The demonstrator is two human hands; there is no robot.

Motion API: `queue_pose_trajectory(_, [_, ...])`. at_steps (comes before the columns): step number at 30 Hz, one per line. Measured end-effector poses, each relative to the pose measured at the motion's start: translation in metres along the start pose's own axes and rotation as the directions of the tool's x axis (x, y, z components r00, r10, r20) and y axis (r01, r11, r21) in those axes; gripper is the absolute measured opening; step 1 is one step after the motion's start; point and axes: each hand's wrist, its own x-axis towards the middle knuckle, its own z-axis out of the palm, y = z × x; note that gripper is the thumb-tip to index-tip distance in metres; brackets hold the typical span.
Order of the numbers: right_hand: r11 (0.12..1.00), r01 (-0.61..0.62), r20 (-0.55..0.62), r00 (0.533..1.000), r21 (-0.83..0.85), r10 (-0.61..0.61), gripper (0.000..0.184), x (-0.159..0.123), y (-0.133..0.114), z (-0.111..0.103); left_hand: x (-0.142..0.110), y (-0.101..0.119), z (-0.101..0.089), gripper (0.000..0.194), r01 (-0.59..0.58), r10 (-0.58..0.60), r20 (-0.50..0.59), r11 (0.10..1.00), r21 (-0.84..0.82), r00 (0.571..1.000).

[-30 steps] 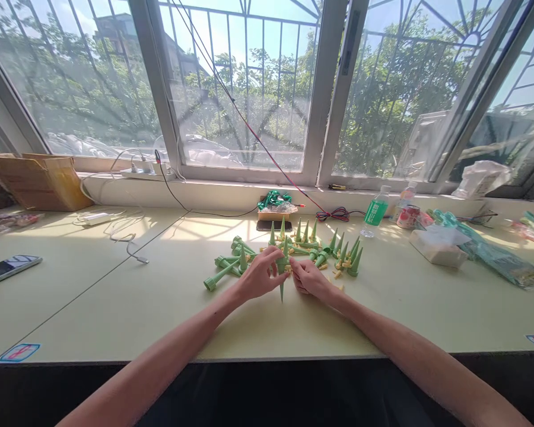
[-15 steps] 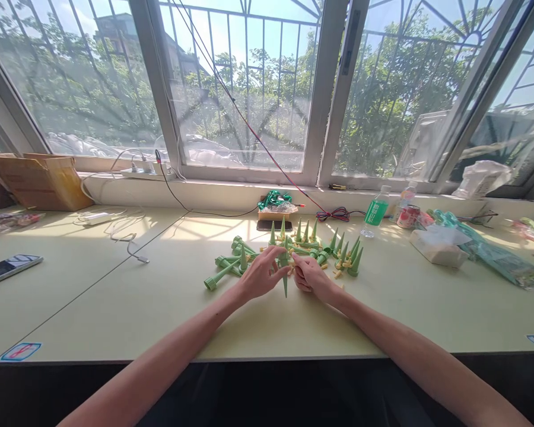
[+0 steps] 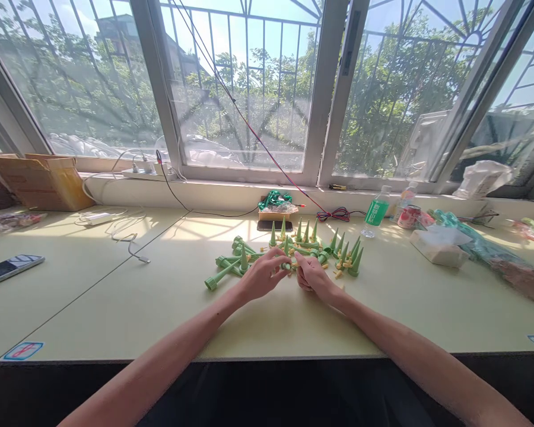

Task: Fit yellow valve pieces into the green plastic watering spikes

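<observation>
My left hand (image 3: 262,276) and my right hand (image 3: 310,275) meet at the table's middle, fingers pinched together on one green plastic spike (image 3: 286,265) held between them. Only a short part of that spike shows between the fingertips. Just behind my hands stands a cluster of upright green cone spikes (image 3: 338,249) with small yellow pieces (image 3: 337,273) scattered among them. To the left lie several longer green spikes (image 3: 225,270) on their sides.
A pale table (image 3: 160,296) runs under the windows. A phone (image 3: 9,268) lies at far left, a cardboard box (image 3: 40,181) behind it, a cable (image 3: 129,237) nearby. At right stand a green-labelled bottle (image 3: 375,212), a can (image 3: 408,216), a white packet (image 3: 438,249) and another person's blurred hand (image 3: 525,284).
The spike that pointed down below my hands has been drawn up between my fingers. Another person's hand has come in over the bag at the far right.
</observation>
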Motion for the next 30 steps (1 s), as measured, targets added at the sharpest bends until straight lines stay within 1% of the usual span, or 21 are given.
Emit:
queue_pose_trajectory(3, [0.985,0.031,-0.060,0.997,-0.171,-0.042,0.064,0.000,0.000,0.000,0.000,0.000,0.001,0.017,0.007,-0.007,0.022,1.000,0.008,1.000])
queue_pose_trajectory(7, [0.928,0.083,-0.163,0.975,-0.362,-0.150,0.064,0.002,0.003,-0.002,-0.001,0.004,0.001,0.014,0.016,-0.019,0.054,0.999,0.041,0.998])
queue_pose_trajectory(11, [0.866,0.138,-0.210,0.941,-0.481,-0.266,0.064,0.004,0.003,-0.004,-0.001,0.008,-0.001,0.018,0.016,-0.019,0.039,0.997,0.077,0.999])
queue_pose_trajectory(14, [0.838,0.163,-0.203,0.930,-0.521,-0.307,0.061,0.004,0.003,-0.003,0.001,0.012,-0.008,0.018,0.015,-0.015,-0.005,0.998,0.064,1.000])
queue_pose_trajectory(16, [0.827,0.191,-0.176,0.929,-0.529,-0.327,0.058,0.004,0.004,-0.002,0.006,0.017,-0.018,0.020,0.046,-0.042,-0.067,0.998,0.053,0.997])
queue_pose_trajectory(18, [0.814,0.218,-0.148,0.926,-0.539,-0.346,0.056,0.005,0.005,0.000,0.013,0.022,-0.034,0.022,0.102,-0.094,-0.132,0.993,0.052,0.987])
queue_pose_trajectory(20, [0.802,0.236,-0.119,0.927,-0.548,-0.355,0.055,0.004,0.006,0.002,0.020,0.025,-0.054,0.024,0.173,-0.162,-0.186,0.984,0.044,0.969])
queue_pose_trajectory(22, [0.793,0.249,-0.093,0.929,-0.556,-0.357,0.055,0.004,0.006,0.003,0.026,0.022,-0.077,0.027,0.254,-0.235,-0.221,0.965,0.060,0.947])
queue_pose_trajectory(24, [0.786,0.257,-0.074,0.931,-0.562,-0.357,0.055,0.003,0.006,0.004,0.032,0.012,-0.099,0.027,0.320,-0.297,-0.196,0.943,0.093,0.934])
queue_pose_trajectory(26, [0.781,0.262,-0.059,0.933,-0.567,-0.355,0.055,0.003,0.008,0.004,0.038,-0.004,-0.115,0.027,0.421,-0.404,-0.159,0.902,0.094,0.901])
queue_pose_trajectory(28, [0.781,0.270,-0.038,0.936,-0.563,-0.351,0.054,0.003,0.010,0.004,0.044,-0.022,-0.123,0.029,0.522,-0.513,-0.115,0.851,0.064,0.851])
queue_pose_trajectory(30, [0.784,0.283,-0.019,0.936,-0.553,-0.351,0.054,0.003,0.012,0.003,0.053,-0.041,-0.124,0.030,0.563,-0.558,-0.081,0.818,0.113,0.826])
